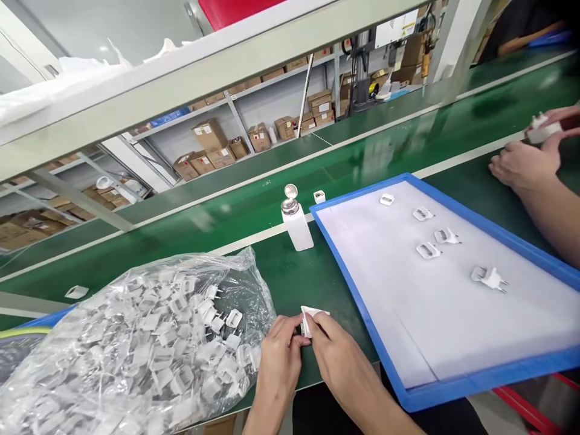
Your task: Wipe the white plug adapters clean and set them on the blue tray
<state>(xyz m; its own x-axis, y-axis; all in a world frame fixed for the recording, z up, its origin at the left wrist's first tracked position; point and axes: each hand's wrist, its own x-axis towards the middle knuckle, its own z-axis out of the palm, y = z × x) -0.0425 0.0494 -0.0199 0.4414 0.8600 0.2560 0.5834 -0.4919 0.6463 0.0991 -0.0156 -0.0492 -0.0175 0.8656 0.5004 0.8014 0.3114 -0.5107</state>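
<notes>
Low in the middle, my left hand (281, 357) is closed, pinching a small white plug adapter (302, 328) mostly hidden by the fingers. My right hand (339, 353) meets it there, its fingers closed on a thin, folded white wipe (313, 314) pressed against the adapter. To the left of my hands lies a clear plastic bag (247, 272) filled with many white plug adapters (167, 332). On the right, a blue-rimmed tray (357, 296) with a white lining carries several more, including a two-pin plug adapter (492, 278).
A white pump bottle (299, 228) with its metal lid raised stands behind my hands, near a small white piece (319, 196). Another white piece (77, 292) lies far left. A co-worker's hands (528, 160) hold a white part beyond the tray. Shelves with cartons (211, 136) stand behind.
</notes>
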